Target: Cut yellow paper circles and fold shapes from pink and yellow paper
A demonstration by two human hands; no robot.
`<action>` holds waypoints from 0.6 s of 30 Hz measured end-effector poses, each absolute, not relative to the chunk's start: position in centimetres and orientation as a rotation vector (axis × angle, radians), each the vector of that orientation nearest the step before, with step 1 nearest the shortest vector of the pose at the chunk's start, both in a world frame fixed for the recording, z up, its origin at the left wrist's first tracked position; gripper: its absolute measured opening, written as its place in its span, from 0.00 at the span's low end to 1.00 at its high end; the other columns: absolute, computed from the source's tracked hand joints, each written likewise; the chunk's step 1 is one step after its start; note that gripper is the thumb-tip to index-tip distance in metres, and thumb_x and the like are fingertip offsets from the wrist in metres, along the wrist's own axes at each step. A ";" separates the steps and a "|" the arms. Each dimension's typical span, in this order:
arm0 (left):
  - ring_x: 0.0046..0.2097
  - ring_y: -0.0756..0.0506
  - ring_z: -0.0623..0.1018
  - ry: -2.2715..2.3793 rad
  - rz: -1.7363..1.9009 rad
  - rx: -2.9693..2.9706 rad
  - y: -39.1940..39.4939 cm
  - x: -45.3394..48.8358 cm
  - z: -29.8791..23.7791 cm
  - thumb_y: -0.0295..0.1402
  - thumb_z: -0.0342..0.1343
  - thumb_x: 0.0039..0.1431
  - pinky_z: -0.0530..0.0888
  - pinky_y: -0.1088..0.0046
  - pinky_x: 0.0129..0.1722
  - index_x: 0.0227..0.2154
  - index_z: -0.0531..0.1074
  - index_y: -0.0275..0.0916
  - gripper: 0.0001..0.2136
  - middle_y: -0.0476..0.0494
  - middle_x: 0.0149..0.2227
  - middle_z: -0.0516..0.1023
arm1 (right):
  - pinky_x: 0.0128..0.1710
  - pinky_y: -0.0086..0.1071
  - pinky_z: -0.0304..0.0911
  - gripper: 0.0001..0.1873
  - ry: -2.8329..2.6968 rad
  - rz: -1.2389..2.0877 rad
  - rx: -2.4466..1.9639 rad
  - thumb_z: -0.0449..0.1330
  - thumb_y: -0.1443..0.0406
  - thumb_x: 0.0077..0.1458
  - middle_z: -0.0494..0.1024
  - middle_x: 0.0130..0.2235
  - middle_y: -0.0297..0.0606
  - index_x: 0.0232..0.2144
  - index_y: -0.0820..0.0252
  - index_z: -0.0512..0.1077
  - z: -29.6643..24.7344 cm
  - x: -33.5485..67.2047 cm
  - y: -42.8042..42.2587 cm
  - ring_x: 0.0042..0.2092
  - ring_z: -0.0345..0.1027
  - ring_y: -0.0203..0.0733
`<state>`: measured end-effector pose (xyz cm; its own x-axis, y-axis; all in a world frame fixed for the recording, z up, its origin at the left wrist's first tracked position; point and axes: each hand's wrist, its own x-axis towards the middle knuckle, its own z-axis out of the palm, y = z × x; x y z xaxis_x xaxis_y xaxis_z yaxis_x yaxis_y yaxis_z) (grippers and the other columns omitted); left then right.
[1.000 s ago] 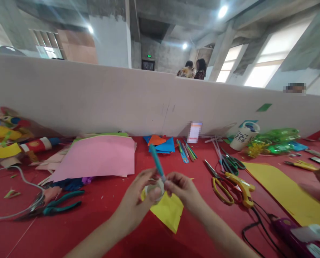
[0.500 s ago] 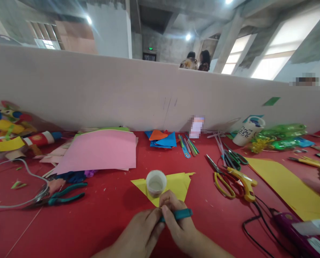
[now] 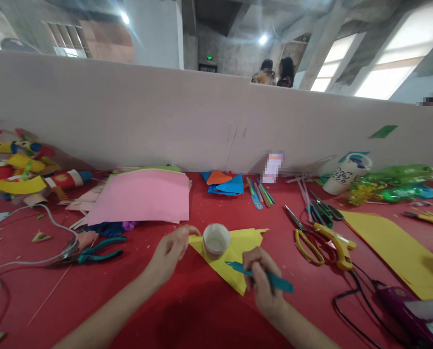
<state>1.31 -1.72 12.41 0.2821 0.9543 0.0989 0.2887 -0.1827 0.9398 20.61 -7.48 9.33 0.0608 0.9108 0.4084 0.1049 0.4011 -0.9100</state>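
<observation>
My right hand (image 3: pixel 262 278) grips a teal marker (image 3: pixel 282 282), its tip pointing left over a piece of yellow paper (image 3: pixel 234 266). On that paper stands a small white paper cup (image 3: pixel 216 241), upright, with its open mouth facing up. My left hand (image 3: pixel 173 249) is just left of the cup, open and holding nothing, its index finger stretched towards the rim. A small gap shows between that finger and the cup.
Pink paper sheets (image 3: pixel 144 196) lie at the back left, pliers (image 3: pixel 100 252) nearer. To the right are yellow-handled scissors (image 3: pixel 307 245), a yellow glue gun (image 3: pixel 338 245) with a black cord, and yellow sheets (image 3: pixel 394 247). Several pens (image 3: pixel 262 192) lie by the white partition (image 3: pixel 147 116).
My hands have come apart. The left hand has moved forward and left beside the cup, opened; the right has drawn right with the marker, whose tip is now visible. The view has shifted slightly.
</observation>
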 end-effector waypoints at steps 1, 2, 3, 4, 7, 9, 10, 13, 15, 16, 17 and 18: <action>0.21 0.51 0.59 1.172 0.964 1.661 -0.7 1.1 12.3 0.47 0.37 0.60 0.60 0.76 0.24 0.37 0.70 0.38 0.22 0.54 0.19 0.57 | 0.16 0.25 0.50 0.08 -1.549 0.743 -0.992 0.48 0.63 0.56 0.62 0.21 0.29 0.26 0.56 0.61 9.2 20.5 -7.4 0.17 0.53 0.31; 0.25 0.50 0.63 1.165 0.959 1.677 0.2 1.1 12.1 0.47 0.41 0.59 0.64 0.74 0.28 0.39 0.70 0.38 0.20 0.52 0.22 0.62 | 0.20 0.26 0.54 0.05 -1.705 0.684 -1.002 0.49 0.65 0.54 0.64 0.21 0.30 0.27 0.56 0.62 9.1 20.3 -7.4 0.20 0.57 0.32; 0.29 0.48 0.67 1.145 0.938 1.682 1.0 1.2 11.8 0.46 0.44 0.58 0.66 0.73 0.32 0.41 0.70 0.39 0.19 0.50 0.26 0.67 | 0.23 0.27 0.56 0.02 -1.833 0.625 -1.035 0.50 0.67 0.52 0.66 0.23 0.31 0.29 0.56 0.62 9.0 19.9 -7.2 0.22 0.60 0.34; 0.33 0.47 0.69 1.120 0.921 1.683 1.7 1.4 11.5 0.46 0.45 0.57 0.67 0.72 0.35 0.43 0.69 0.40 0.19 0.48 0.32 0.70 | 0.25 0.27 0.58 0.04 -1.920 0.559 -1.077 0.50 0.69 0.50 0.68 0.24 0.32 0.30 0.56 0.62 8.7 19.4 -7.1 0.25 0.62 0.35; 0.42 0.44 0.70 1.010 0.872 1.698 3.0 2.5 10.4 0.48 0.41 0.58 0.67 0.68 0.43 0.47 0.68 0.40 0.22 0.44 0.41 0.71 | 0.27 0.28 0.59 0.06 -2.038 0.388 -1.182 0.50 0.71 0.47 0.69 0.25 0.34 0.31 0.57 0.61 8.0 18.3 -6.7 0.27 0.64 0.37; 0.43 0.43 0.70 0.920 0.827 1.726 3.3 3.0 9.8 0.52 0.38 0.57 0.66 0.66 0.45 0.47 0.68 0.40 0.26 0.43 0.41 0.71 | 0.27 0.28 0.59 0.05 -2.085 0.342 -1.229 0.49 0.71 0.49 0.70 0.26 0.35 0.29 0.57 0.61 7.7 18.0 -6.6 0.28 0.65 0.38; 0.43 0.42 0.70 0.868 0.810 1.737 3.4 3.2 9.6 0.55 0.39 0.54 0.66 0.65 0.46 0.48 0.68 0.40 0.29 0.42 0.41 0.71 | 0.28 0.29 0.59 0.04 -2.106 0.338 -1.249 0.50 0.70 0.50 0.71 0.26 0.35 0.28 0.57 0.61 7.6 18.0 -6.6 0.28 0.65 0.38; 0.47 0.40 0.69 0.690 0.752 1.707 3.2 3.1 9.2 0.58 0.51 0.44 0.66 0.63 0.47 0.52 0.63 0.41 0.35 0.40 0.46 0.67 | 0.29 0.30 0.59 0.03 -2.115 0.361 -1.298 0.50 0.69 0.53 0.72 0.27 0.36 0.29 0.57 0.62 7.5 18.1 -6.8 0.29 0.66 0.39; 0.50 0.39 0.67 0.624 0.715 1.676 3.1 2.9 9.1 0.54 0.59 0.39 0.66 0.63 0.48 0.54 0.59 0.43 0.39 0.39 0.50 0.63 | 0.29 0.30 0.60 0.03 -2.111 0.355 -1.307 0.50 0.69 0.53 0.72 0.27 0.36 0.30 0.57 0.62 7.4 18.1 -6.9 0.29 0.67 0.40; 0.50 0.39 0.67 0.618 0.695 1.681 3.1 2.9 9.0 0.52 0.60 0.39 0.66 0.63 0.47 0.55 0.58 0.44 0.38 0.40 0.50 0.62 | 0.29 0.30 0.60 0.03 -2.106 0.339 -1.309 0.50 0.69 0.53 0.73 0.27 0.36 0.30 0.57 0.62 7.3 18.1 -6.9 0.30 0.67 0.40; 0.49 0.40 0.67 0.629 0.680 1.702 3.0 2.9 9.1 0.50 0.61 0.40 0.67 0.63 0.47 0.54 0.59 0.45 0.37 0.40 0.49 0.62 | 0.29 0.30 0.60 0.03 -2.104 0.316 -1.309 0.49 0.69 0.53 0.73 0.27 0.36 0.30 0.57 0.62 7.3 18.0 -6.9 0.30 0.67 0.40; 0.48 0.40 0.68 0.647 0.672 1.732 3.1 2.9 9.1 0.49 0.60 0.42 0.67 0.63 0.46 0.54 0.60 0.45 0.34 0.41 0.47 0.63 | 0.29 0.30 0.60 0.03 -2.110 0.284 -1.308 0.49 0.69 0.53 0.73 0.27 0.37 0.29 0.57 0.62 7.2 17.9 -6.8 0.30 0.67 0.40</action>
<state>2.89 3.05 9.10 0.6883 0.7165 0.1138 0.0860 -0.2364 0.9678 17.92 -6.82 7.19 -0.3072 0.8638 0.3992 0.7277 0.4836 -0.4864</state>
